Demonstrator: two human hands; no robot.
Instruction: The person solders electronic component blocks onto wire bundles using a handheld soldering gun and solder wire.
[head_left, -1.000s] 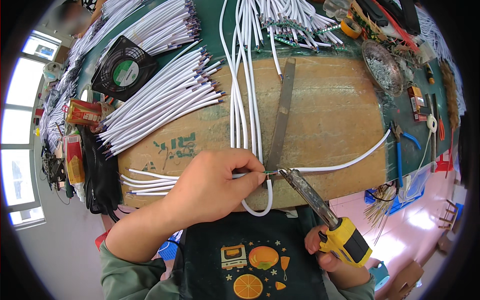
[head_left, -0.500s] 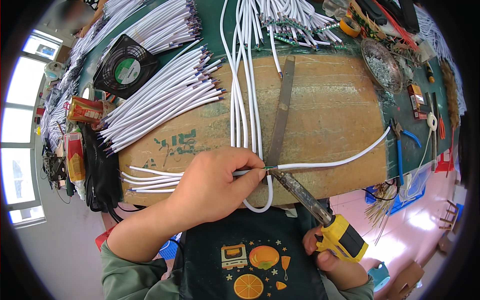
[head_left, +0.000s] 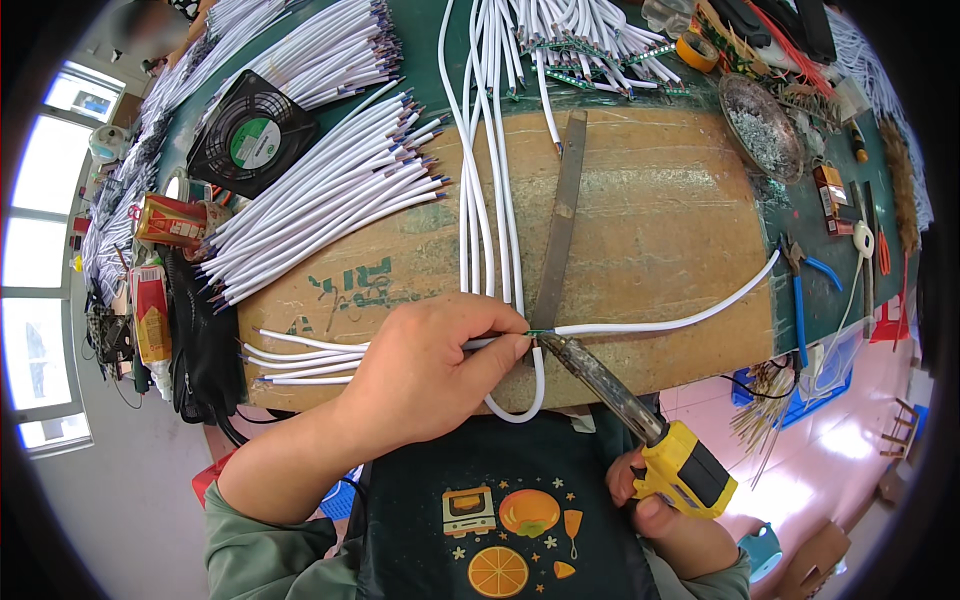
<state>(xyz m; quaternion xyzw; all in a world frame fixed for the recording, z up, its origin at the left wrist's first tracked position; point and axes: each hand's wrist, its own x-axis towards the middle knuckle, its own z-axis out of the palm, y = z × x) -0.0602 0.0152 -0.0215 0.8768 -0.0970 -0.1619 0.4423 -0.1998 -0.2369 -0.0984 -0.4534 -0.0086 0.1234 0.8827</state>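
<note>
My left hand (head_left: 430,365) is closed, thumb and forefinger pinching a small green circuit strip (head_left: 538,333) over the cardboard. From the strip's right end a white cable (head_left: 670,326) curves away to the right. Another white cable (head_left: 540,380) loops down below it over the board's near edge. My right hand (head_left: 640,490), partly hidden, grips a yellow-handled soldering iron (head_left: 640,420). Its tip meets the strip just right of my left fingertips. A flat metal bar (head_left: 565,220) lies beyond the strip. Several white cable ends (head_left: 310,362) stick out left of my left hand.
Bundles of white cables (head_left: 330,195) lie at the left, beside a black fan (head_left: 252,133). A metal dish of scraps (head_left: 762,130), blue-handled pliers (head_left: 800,310) and an orange tape roll (head_left: 697,52) are at the right. The cardboard sheet (head_left: 660,220) covers the table's middle.
The soldering iron's tip has shifted very slightly up and left along the strip. My left hand keeps its pinch in the same place.
</note>
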